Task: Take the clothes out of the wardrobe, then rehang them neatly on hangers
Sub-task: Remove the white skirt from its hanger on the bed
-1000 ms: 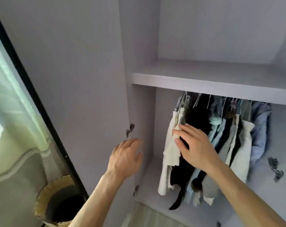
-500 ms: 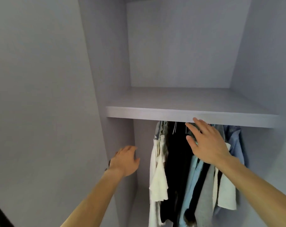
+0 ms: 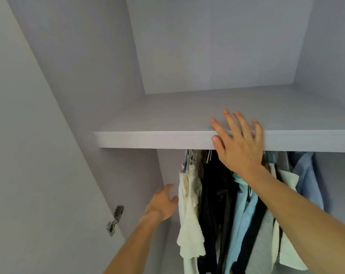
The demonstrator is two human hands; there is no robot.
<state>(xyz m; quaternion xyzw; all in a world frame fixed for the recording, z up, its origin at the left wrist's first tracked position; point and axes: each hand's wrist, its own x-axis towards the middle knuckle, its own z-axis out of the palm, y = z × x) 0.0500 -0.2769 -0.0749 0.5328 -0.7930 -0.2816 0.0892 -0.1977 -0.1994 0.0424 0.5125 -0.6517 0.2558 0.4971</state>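
Wardrobe (image 3: 217,56) open, door (image 3: 29,155) swung to the left, hinge (image 3: 115,219) on its inner edge; clothes (image 3: 227,204) in a tight row just under the shelf (image 3: 148,139), all on hangers (image 3: 188,160), hooks barely showing below the shelf's front edge; rail hidden behind that edge.

Left to right: cream-white garment (image 3: 189,214), frilled, at the row's left end; black garment (image 3: 215,194) beside it; pale blue shirt (image 3: 241,214); grey piece (image 3: 263,240); off-white piece (image 3: 285,182); blue garment (image 3: 306,178) at the far right.

Right hand (image 3: 239,147) up at the shelf, fingers (image 3: 232,123) straight and spread over the front edge, gripping nothing; contact with the shelf likely, not certain. Left hand (image 3: 163,202) lower, just beside the cream-white garment, fingers loosely curled, empty; touching the cloth or not, cannot tell.

Handling, by judgement: light, soft, limp; no stiffness to lift by; prone to sliding off a tilted hanger. Best taken at the hanger's neck, just under the hook; lifted up and clear of the rail, other hand under the cloth. Row packed, so some risk of snagging neighbouring hooks; worth parting the row first. No garment out of the wardrobe yet; task at its start.
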